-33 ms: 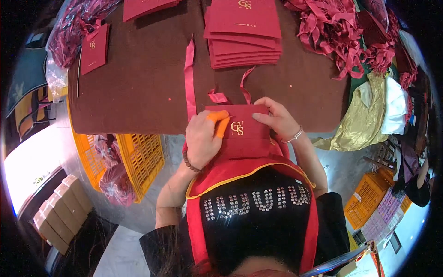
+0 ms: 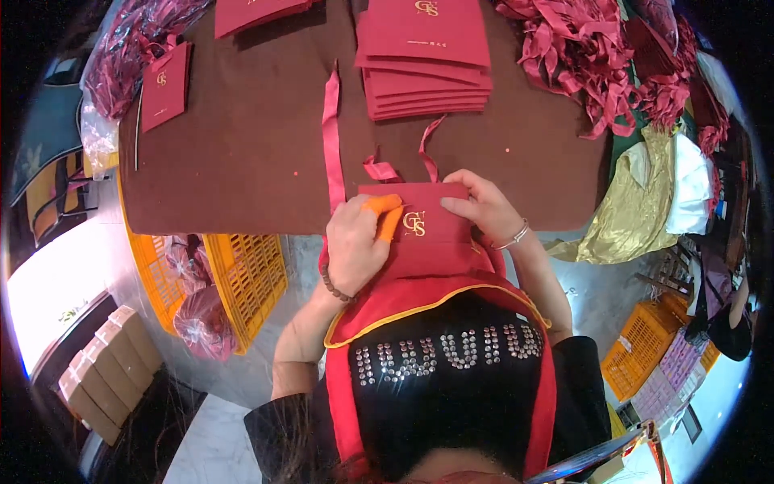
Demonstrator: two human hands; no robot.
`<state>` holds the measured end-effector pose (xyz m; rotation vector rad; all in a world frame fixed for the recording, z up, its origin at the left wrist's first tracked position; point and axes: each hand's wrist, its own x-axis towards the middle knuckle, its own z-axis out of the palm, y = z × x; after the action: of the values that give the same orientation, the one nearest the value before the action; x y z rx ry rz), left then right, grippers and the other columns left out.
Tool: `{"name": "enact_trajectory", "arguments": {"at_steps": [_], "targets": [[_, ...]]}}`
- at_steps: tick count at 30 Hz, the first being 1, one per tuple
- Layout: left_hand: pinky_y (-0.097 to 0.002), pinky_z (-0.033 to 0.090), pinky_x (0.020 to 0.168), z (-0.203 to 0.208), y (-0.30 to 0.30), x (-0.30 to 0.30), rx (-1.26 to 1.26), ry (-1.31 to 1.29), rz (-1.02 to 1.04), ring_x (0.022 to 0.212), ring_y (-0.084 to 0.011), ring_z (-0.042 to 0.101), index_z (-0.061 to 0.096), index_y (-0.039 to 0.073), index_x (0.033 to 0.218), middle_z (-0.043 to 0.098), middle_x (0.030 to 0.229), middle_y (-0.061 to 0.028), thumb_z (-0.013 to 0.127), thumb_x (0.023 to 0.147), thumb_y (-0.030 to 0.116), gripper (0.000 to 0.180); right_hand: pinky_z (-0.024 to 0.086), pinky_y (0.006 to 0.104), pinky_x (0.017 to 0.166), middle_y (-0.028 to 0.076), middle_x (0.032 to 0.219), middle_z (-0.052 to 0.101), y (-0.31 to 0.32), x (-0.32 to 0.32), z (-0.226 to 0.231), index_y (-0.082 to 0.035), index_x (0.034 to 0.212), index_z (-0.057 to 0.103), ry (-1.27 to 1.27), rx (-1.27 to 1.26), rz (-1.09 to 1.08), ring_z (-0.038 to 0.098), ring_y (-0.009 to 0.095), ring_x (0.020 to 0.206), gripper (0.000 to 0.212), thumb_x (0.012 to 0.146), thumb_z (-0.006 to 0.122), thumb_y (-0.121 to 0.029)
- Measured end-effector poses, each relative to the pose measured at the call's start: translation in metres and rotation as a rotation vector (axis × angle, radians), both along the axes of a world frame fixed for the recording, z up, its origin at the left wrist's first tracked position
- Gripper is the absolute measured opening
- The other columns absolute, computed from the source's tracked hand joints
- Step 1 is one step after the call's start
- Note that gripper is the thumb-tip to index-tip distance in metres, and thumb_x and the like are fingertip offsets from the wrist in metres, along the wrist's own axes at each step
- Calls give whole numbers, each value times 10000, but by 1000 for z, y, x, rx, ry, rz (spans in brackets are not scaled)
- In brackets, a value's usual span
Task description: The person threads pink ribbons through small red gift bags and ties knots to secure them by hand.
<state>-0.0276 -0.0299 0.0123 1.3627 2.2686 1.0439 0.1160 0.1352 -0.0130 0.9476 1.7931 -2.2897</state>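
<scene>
A flat red paper gift bag [image 2: 435,230] with a gold emblem is held upright at the table's front edge, against my red apron [image 2: 435,292]. My left hand [image 2: 356,244] is closed at its upper left; orange covers sheath two fingers, pinched together on the bag's front. My right hand [image 2: 486,210] grips the upper right corner, thumb in front and the other fingers mostly behind. Short red ribbon ends [image 2: 430,149] stick up behind the bag's top edge. A longer red ribbon [image 2: 331,137] runs up the table from beside my left hand.
Beyond the bag lies a stack of similar red bags [image 2: 427,73]. A ribbon heap [image 2: 576,60] covers the far right; a single bag [image 2: 165,89] lies far left. An orange crate [image 2: 246,282] stands below the table's left side. Gold cloth [image 2: 637,210] hangs at the right.
</scene>
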Motion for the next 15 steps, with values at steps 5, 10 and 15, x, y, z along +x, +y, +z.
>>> {"name": "enact_trajectory", "arguments": {"at_steps": [5, 10, 15], "targets": [[-334, 459, 627, -3, 0, 9, 20, -16, -2, 722, -270, 598, 618, 34, 852, 628, 804, -111, 665, 745, 39, 117, 441, 200, 726, -13, 904, 567, 1, 2, 4, -29, 1051, 526, 3, 2, 25, 525, 45, 828, 252, 818, 599, -91], [-347, 455, 619, -6, 11, 13, 7, 13, -14, 702, -281, 588, 619, 39, 857, 622, 802, -108, 661, 751, 49, 114, 445, 206, 741, 0, 927, 567, 0, 4, 1, -23, 1074, 510, 21, -82, 14, 530, 53, 846, 274, 819, 587, -89], [-367, 404, 565, -9, 20, 17, 65, 55, -56, 630, -276, 516, 619, 66, 842, 569, 751, -85, 650, 728, 93, 120, 441, 205, 757, 8, 958, 563, -1, 6, 2, -19, 1080, 501, 78, -113, 1, 530, 60, 864, 271, 826, 571, -84]]}}
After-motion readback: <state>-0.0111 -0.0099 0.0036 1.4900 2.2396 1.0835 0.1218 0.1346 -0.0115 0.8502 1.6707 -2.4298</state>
